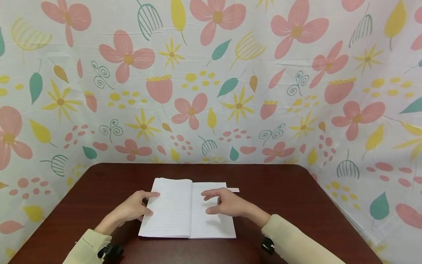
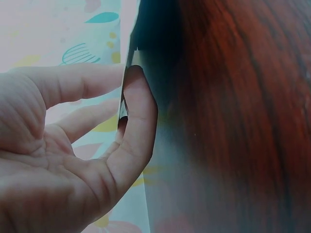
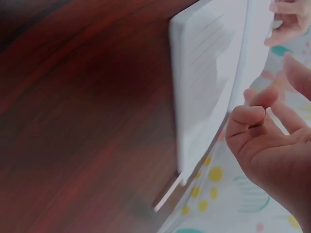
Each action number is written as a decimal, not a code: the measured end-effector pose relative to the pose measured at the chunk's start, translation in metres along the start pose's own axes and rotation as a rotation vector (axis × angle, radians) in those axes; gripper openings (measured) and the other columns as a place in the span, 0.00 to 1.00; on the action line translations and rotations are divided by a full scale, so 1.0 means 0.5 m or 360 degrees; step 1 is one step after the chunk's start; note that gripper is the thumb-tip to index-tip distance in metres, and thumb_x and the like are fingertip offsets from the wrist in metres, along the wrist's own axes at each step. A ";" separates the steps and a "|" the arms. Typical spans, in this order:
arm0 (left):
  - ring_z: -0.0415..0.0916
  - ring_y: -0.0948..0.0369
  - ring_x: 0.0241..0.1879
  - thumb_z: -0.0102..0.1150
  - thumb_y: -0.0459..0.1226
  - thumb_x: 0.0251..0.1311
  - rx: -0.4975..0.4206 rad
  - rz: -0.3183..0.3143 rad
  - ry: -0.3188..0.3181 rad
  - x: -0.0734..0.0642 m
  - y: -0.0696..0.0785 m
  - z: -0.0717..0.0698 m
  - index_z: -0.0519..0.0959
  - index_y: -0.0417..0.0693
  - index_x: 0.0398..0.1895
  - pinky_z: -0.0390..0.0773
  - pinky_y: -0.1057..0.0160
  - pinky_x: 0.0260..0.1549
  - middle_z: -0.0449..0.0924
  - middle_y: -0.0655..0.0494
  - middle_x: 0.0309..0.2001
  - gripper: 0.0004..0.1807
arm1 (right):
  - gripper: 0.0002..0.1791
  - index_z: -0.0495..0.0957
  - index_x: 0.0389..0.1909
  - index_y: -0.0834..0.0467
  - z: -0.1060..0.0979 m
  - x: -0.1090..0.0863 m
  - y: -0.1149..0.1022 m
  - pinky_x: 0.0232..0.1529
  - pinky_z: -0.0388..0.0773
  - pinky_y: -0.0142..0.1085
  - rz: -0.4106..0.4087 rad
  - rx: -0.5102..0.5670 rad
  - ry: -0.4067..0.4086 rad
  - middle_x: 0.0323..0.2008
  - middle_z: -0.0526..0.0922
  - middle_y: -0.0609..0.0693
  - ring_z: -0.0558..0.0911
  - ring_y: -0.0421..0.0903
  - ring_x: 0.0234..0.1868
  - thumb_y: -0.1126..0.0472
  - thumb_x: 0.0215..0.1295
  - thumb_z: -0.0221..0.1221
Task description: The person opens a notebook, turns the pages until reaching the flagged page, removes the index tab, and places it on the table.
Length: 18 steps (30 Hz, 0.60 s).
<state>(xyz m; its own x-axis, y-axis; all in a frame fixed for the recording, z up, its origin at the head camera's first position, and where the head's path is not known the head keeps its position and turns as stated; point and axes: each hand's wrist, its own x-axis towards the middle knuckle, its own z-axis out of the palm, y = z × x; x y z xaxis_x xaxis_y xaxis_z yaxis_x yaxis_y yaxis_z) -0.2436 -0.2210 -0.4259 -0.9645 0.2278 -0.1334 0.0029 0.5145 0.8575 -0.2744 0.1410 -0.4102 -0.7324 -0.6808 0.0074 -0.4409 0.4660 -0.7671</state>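
An open notebook [image 1: 174, 211] with white lined pages lies on the dark red-brown table. My left hand [image 1: 133, 207] grips its left edge, with some fingers on the page and others curled beneath the cover. In the left wrist view the left hand [image 2: 73, 141] has the thin cover edge [image 2: 127, 58] between its fingers. Over the right page [image 1: 211, 223] hovers my right hand [image 1: 227, 203], thumb and index finger apart, holding nothing. The right wrist view shows the right hand [image 3: 272, 145] with loosely bent fingers, away from the paper. A narrow white strip [image 1: 233, 190] sticks out past the notebook's upper right side.
Bare wooden tabletop [image 1: 280, 205] surrounds the notebook. Behind and beside the table hangs a white cloth [image 1: 204, 143] printed with flowers and leaves. Both forearms wear light sleeves [image 1: 290, 234], with a dark device [image 1: 110, 252] strapped at each wrist.
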 end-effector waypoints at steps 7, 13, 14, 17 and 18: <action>0.87 0.50 0.33 0.66 0.17 0.55 -0.0020 0.0003 -0.0024 -0.002 0.001 -0.003 0.74 0.31 0.71 0.88 0.50 0.30 0.71 0.30 0.62 0.36 | 0.33 0.78 0.69 0.63 -0.034 -0.045 0.041 0.28 0.73 0.33 0.0017 -0.0203 0.0132 0.51 0.84 0.57 0.72 0.43 0.25 0.58 0.64 0.74; 0.87 0.50 0.33 0.65 0.17 0.55 -0.0044 -0.0001 -0.0038 0.000 0.000 -0.002 0.74 0.30 0.71 0.88 0.49 0.30 0.72 0.31 0.61 0.36 | 0.36 0.78 0.67 0.65 -0.053 -0.085 0.061 0.30 0.70 0.34 0.0055 -0.0244 0.0173 0.48 0.81 0.56 0.71 0.46 0.28 0.57 0.60 0.77; 0.87 0.50 0.33 0.65 0.17 0.55 -0.0046 -0.0002 -0.0039 0.000 0.000 -0.002 0.74 0.30 0.71 0.88 0.49 0.30 0.72 0.31 0.61 0.36 | 0.36 0.78 0.68 0.64 -0.054 -0.090 0.064 0.32 0.71 0.35 0.0064 -0.0252 0.0167 0.48 0.80 0.56 0.71 0.47 0.30 0.57 0.60 0.77; 0.87 0.50 0.33 0.64 0.18 0.55 -0.0054 0.0008 -0.0049 0.000 0.000 -0.003 0.73 0.29 0.71 0.87 0.49 0.30 0.73 0.32 0.60 0.36 | 0.39 0.77 0.69 0.63 -0.057 -0.101 0.072 0.39 0.73 0.38 0.0083 -0.0271 0.0144 0.50 0.78 0.56 0.74 0.51 0.40 0.56 0.59 0.78; 0.87 0.50 0.33 0.64 0.18 0.54 -0.0056 0.0014 -0.0052 0.000 0.000 -0.003 0.73 0.29 0.71 0.87 0.49 0.30 0.74 0.32 0.59 0.36 | 0.39 0.77 0.70 0.63 -0.058 -0.103 0.075 0.41 0.74 0.40 0.0087 -0.0273 0.0137 0.50 0.77 0.57 0.75 0.53 0.43 0.55 0.59 0.78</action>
<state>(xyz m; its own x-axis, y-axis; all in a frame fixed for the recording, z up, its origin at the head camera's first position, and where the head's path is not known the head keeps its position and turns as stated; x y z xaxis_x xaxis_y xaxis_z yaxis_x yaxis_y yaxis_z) -0.2440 -0.2224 -0.4251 -0.9554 0.2591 -0.1417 0.0012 0.4831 0.8755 -0.2681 0.2100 -0.4209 -0.7960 -0.6045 0.0292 -0.4759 0.5953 -0.6474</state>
